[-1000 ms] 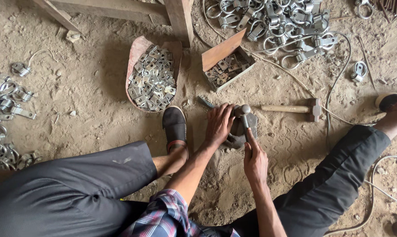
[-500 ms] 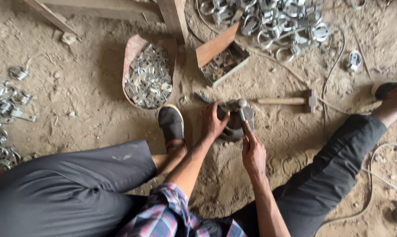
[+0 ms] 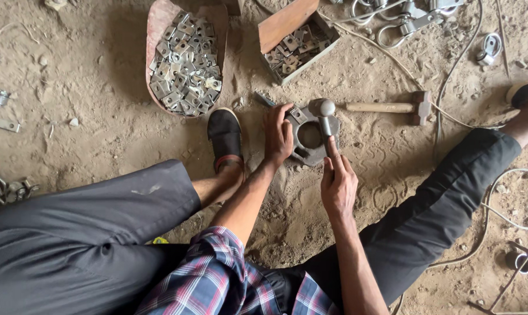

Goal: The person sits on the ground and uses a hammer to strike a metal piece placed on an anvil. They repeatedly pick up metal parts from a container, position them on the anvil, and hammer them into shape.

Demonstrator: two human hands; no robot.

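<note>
Outdoors, sandy ground (image 3: 89,134); both hands on a metal ring block (image 3: 308,153).

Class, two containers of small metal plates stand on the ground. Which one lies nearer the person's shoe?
The rounded reddish tray, heaped with plates, lies just beyond the black shoe. The square wooden box stands farther to the right.

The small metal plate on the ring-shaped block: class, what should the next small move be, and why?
Probably a short tap. The right hand holds a small hammer with its head just above the ring-shaped block, while the left hand steadies a small metal plate on its rim, fingers beside it.
</note>
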